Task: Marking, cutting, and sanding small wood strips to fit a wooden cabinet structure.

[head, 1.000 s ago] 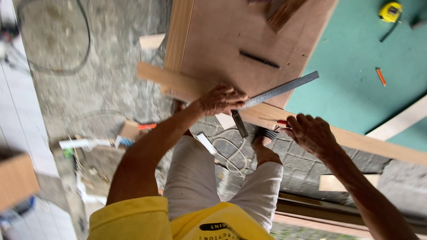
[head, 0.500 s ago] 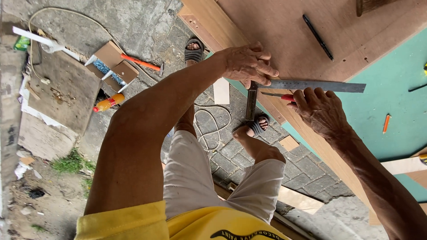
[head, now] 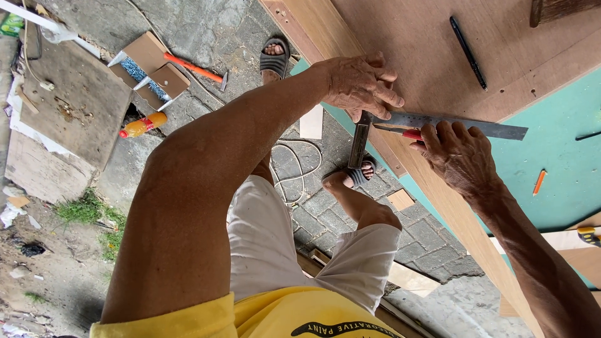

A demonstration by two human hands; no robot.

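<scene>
My left hand point(head: 360, 84) presses down on a metal try square point(head: 482, 128), fingers spread over the corner where its blade meets the dark stock point(head: 359, 141). The square lies across a long wooden plank point(head: 451, 206) at the edge of a brown plywood sheet point(head: 438, 56). My right hand point(head: 460, 156) grips a red pencil point(head: 407, 133), its tip against the lower edge of the blade.
A black pen point(head: 468, 44) lies on the plywood. An orange pencil point(head: 539, 182) and a yellow tape measure point(head: 588, 235) sit on the green surface point(head: 551, 156). Below on the paving are my sandalled feet point(head: 361, 172), a cable point(head: 294, 166), an orange bottle point(head: 143, 125) and a hammer point(head: 194, 66).
The view swung round and drew closer to the plank. The square's blade went from tilted to nearly level, and both hands stayed on the square and the pencil.
</scene>
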